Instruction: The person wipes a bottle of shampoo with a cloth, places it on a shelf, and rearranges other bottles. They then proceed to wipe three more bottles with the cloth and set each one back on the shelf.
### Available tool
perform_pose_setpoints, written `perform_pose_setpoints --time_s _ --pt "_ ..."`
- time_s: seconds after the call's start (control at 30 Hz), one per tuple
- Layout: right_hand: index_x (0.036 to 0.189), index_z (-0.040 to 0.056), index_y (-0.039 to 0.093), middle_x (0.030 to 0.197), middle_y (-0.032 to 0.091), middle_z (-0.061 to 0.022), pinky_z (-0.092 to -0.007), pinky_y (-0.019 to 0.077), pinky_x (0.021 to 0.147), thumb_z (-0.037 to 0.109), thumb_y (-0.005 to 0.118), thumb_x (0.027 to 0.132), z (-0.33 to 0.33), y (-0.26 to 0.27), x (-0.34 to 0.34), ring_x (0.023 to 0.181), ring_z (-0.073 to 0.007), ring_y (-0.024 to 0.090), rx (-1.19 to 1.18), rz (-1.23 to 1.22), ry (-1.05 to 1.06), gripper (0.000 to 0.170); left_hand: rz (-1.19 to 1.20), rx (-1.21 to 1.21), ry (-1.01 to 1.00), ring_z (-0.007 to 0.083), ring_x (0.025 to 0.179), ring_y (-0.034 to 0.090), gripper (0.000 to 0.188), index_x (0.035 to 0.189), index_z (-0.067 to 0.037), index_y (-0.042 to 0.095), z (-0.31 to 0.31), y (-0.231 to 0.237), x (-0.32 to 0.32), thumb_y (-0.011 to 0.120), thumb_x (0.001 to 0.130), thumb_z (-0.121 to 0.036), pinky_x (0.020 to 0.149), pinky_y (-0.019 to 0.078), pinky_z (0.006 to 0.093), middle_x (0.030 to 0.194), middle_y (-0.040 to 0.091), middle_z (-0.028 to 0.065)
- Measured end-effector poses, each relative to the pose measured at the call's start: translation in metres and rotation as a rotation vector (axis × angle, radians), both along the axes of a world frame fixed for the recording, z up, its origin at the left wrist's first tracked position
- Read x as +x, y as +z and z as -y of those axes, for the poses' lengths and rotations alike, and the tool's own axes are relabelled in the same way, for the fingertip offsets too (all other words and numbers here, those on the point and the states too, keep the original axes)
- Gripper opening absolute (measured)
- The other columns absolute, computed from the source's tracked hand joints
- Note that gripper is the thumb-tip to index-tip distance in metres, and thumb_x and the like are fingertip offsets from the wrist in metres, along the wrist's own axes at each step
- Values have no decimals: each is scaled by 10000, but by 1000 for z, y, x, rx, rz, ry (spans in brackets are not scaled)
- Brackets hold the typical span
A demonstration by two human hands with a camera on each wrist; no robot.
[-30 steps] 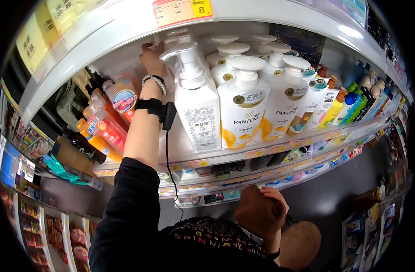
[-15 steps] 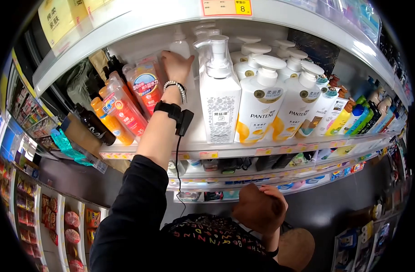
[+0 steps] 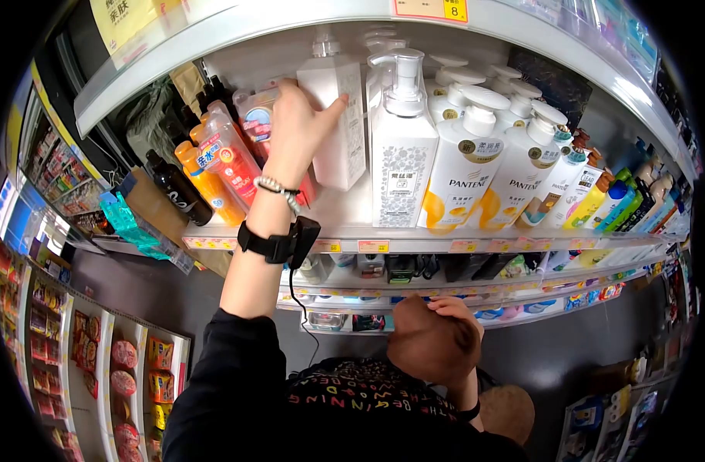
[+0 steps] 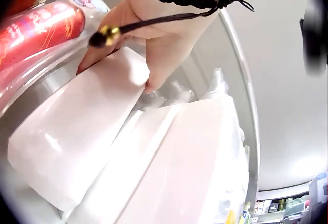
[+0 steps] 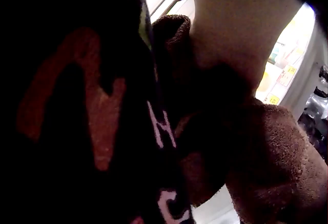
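Note:
In the head view my left hand point(image 3: 302, 123) grips a plain-sided white pump bottle point(image 3: 337, 131) by its upper part, thumb on one side and fingers on the other. The left wrist view has that hand point(image 4: 164, 34) over the bottle's shoulder, the white body point(image 4: 77, 126) slanting downward. Just right of it stands another white bottle with a grey floral print point(image 3: 404, 165). Low in front of the body, my right hand point(image 3: 454, 309) holds a bunched brown cloth point(image 3: 429, 343); up close, the cloth point(image 5: 277, 152) looks like towelling.
Red and orange bottles point(image 3: 233, 165) lean at the shelf's left, beside a dark bottle point(image 3: 175, 185). Pantene pump bottles point(image 3: 464, 181) stand to the right. An upper shelf edge point(image 3: 306, 19) curves overhead; the price-tag rail point(image 3: 429, 246) runs along the front.
My left hand has come forward from the back of the shelf with the white bottle, which now stands out nearer the front. The right hand keeps hold of the cloth.

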State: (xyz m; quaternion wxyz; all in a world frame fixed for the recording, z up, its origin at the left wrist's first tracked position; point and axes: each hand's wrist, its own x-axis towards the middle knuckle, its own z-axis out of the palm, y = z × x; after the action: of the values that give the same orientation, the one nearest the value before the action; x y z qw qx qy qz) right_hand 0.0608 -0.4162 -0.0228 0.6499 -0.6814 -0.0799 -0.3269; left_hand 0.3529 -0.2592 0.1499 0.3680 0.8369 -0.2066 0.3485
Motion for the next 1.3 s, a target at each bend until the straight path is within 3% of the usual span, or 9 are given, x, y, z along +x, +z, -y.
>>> perform_pose_setpoints --time_s 0.1,0.37,0.43,0.63,0.7,0.77,1.03,1.2,1.3 --pt "951 -9 588 1022 602 -149 -332 442 885 -17 622 742 -4 3 -1 994 -262 569 46 -40 32 212 26 -15 3 401 779 620 647 977 113 466 -12 7 -41 775 660 -359 684 497 424 831 609 267" --pt "1061 30 458 966 555 -81 -289 443 849 -4 615 769 -11 22 14 897 -177 552 490 33 40 333 -63 -370 -218 186 780 618 522 1060 26 474 -62 -16 -121 779 684 -168 673 499 289 848 599 130" --pt "1046 42 431 954 530 -49 -272 455 821 5 641 760 -6 33 15 866 -145 548 -332 -224 -298 356 -113 -436 -262 167 785 630 526 1096 19 466 -75 -27 -141 764 697 -152 627 517 269 898 591 118" --pt "1051 21 384 848 548 -112 -314 485 660 123 625 740 -75 136 55 740 -198 556 167 358 -19 407 -187 -326 -245 150 751 620 593 1146 44 489 -93 -56 -191 771 666 -162 587 521 262 924 582 114" --pt "993 19 477 799 568 -94 -302 479 662 95 642 696 -112 153 74 726 -214 575 -130 662 -279 348 -232 -312 -328 139 774 601 518 1123 46 516 -98 -50 -212 742 695 -140 628 508 274 938 596 112" --pt "760 53 611 750 552 -58 -319 429 559 39 680 571 -115 154 99 680 -255 568 -482 709 -93 202 -104 -243 -154 194 848 596 425 1080 51 553 -105 -68 -213 706 723 -122 753 474 312 953 610 124" --pt "837 19 564 753 579 -68 -284 464 697 88 733 602 -116 52 111 706 -167 585 -38 -147 227 298 -160 -755 -275 246 990 598 785 1219 149 413 -173 -102 -240 772 639 -240 795 523 329 1054 529 146" --pt "961 -26 520 966 583 -103 -286 418 842 170 720 663 -138 80 103 929 -174 547 373 3 373 409 -176 -565 -68 225 874 635 773 1186 155 440 -193 -101 -257 771 632 -271 756 527 301 1011 498 108" --pt "994 -21 565 1047 590 -152 -337 432 868 146 719 699 -157 101 103 956 -279 571 -73 425 500 372 -146 -445 52 176 852 610 715 1152 136 483 -195 -120 -257 771 611 -234 734 540 289 969 487 94"
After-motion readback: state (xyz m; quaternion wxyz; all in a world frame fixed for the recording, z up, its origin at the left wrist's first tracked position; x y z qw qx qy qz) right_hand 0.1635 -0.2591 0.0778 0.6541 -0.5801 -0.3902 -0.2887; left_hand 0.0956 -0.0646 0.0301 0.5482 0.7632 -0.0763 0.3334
